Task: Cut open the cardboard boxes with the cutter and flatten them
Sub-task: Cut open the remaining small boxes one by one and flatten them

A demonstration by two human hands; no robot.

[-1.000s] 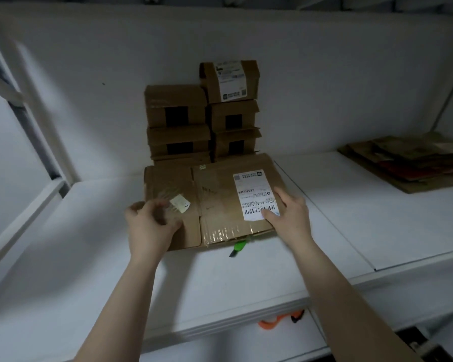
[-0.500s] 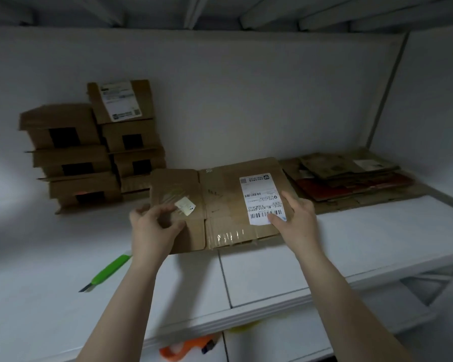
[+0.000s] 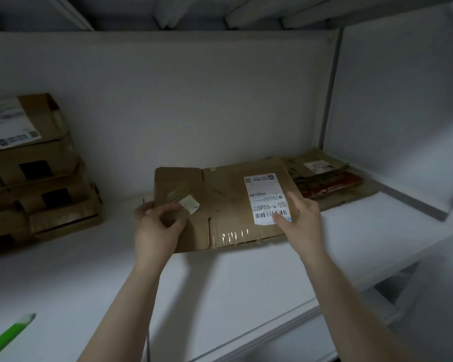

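Observation:
A flattened brown cardboard box with a white shipping label is held over the white shelf, both my hands on it. My left hand grips its left flap, fingers curled round the edge. My right hand holds the right side, thumb on the label and fingers round the edge. Just to the right, against the corner, lies a pile of flattened cardboard. The green cutter lies on the shelf at the bottom left, apart from both hands.
A stack of several uncut brown boxes stands at the left against the back wall. The white shelf ends in a front edge below my arms. A side wall closes the right end.
Both hands have carried the flattened box to the right along the shelf, close to the flat pile. The box stack and cutter have fallen behind to the left.

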